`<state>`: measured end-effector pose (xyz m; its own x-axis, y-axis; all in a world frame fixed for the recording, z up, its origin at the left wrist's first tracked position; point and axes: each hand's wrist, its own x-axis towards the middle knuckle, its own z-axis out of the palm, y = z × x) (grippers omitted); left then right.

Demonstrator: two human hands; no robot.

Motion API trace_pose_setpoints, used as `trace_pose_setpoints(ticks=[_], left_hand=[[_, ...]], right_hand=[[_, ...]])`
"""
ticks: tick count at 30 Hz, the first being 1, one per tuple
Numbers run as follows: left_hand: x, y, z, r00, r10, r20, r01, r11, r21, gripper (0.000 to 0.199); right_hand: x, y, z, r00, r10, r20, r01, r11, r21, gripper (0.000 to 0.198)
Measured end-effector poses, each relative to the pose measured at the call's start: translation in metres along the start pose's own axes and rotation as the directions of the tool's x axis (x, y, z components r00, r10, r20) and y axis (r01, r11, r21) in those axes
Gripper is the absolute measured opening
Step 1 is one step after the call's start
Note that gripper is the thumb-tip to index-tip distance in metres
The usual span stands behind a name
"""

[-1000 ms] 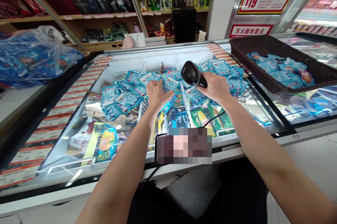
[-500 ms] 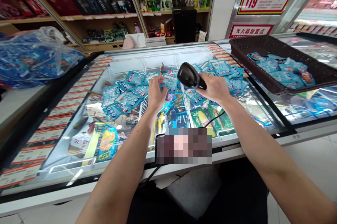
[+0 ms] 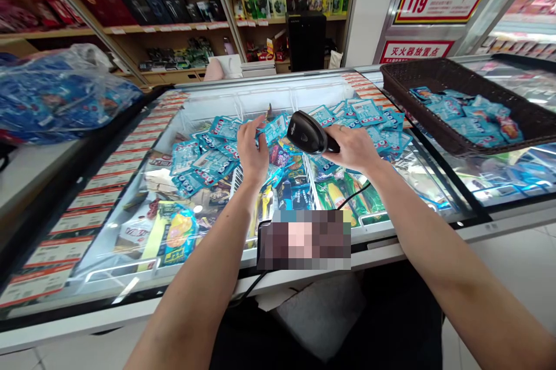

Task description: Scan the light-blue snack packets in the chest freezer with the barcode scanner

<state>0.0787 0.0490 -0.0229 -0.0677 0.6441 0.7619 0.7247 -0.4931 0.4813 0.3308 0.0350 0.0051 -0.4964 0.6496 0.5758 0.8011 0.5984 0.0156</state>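
Note:
My right hand [image 3: 354, 149] is wrapped round the handle of a black barcode scanner [image 3: 306, 132], whose head points left. Close to that head, my left hand [image 3: 252, 153] pinches a small blue ice-cream packet [image 3: 275, 128] by its left side, tilted. Part of its grip is hidden behind the fingers. Many similar blue packets lie in two loose heaps in the chest freezer, a left heap [image 3: 212, 158] and a right heap [image 3: 367, 112]. Below my hands, other wrapped ice creams [image 3: 295, 193] fill a white wire basket.
A brown woven basket [image 3: 443, 127] with blue packets stands on the freezer's right side. A clear plastic bag [image 3: 65, 95] of blue packets lies at left. A phone-like device [image 3: 304, 242], its screen blurred, rests at the front edge with a cable. Stocked shelves [image 3: 165, 22] stand behind.
The packet in my left hand has tilted up and shifted slightly left, and that hand has turned. The scanner head has moved a little left and down.

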Motion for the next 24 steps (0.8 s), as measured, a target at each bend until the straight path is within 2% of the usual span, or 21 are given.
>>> trace_pose_setpoints(ticks=[5, 13, 24], left_hand=[[-0.001, -0.006, 0.002, 0.999, -0.038, -0.010, 0.038, 0.999, -0.037, 0.038], [-0.001, -0.022, 0.007, 0.985, -0.171, -0.017, 0.169, 0.983, -0.075, 0.036], [-0.001, -0.022, 0.008, 0.983, -0.185, -0.005, 0.184, 0.976, -0.117, 0.036]], right_hand=[[-0.001, 0.000, 0.001, 0.997, -0.064, 0.029, 0.064, 0.998, 0.024, 0.035], [0.000, -0.002, -0.002, 0.995, -0.040, 0.092, 0.038, 0.999, 0.024, 0.038], [0.000, -0.002, -0.003, 0.993, -0.042, 0.109, 0.040, 0.999, 0.023, 0.038]])
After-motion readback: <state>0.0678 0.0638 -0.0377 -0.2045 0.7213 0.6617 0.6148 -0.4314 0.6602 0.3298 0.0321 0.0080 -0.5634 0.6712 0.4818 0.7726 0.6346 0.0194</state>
